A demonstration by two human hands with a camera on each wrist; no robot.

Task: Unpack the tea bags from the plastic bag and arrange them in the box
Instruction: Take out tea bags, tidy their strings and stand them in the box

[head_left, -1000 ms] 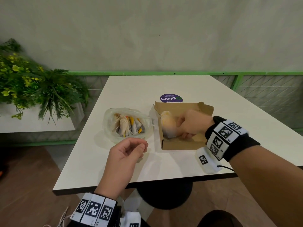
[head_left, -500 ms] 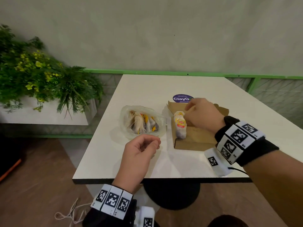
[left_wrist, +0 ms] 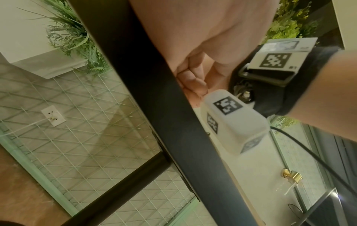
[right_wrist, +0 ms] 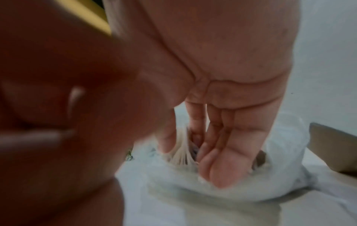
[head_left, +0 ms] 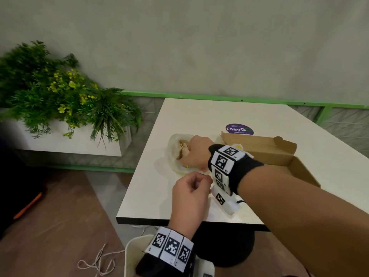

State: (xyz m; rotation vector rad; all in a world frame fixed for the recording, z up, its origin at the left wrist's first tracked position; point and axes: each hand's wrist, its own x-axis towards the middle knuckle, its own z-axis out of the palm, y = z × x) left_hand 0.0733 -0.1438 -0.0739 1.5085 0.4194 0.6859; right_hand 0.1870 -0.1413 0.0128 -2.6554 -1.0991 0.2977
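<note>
Planter left of the counter; purple sticker behind the box. My right wrist hides most of the box. My right hand, over the box half a second ago, now reaches into the bag, fingers straight among the tea bags. My left hand stays loosely curled, holding nothing.

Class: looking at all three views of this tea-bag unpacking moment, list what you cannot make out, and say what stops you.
- Tea bags left in the plastic bag: head view, right hand covers them.
- Box contents: head view, wristband blocks them.
- Right hand's grasp: right wrist view, blurred.
- Left hand: whether it pinches anything is too small to tell.
</note>
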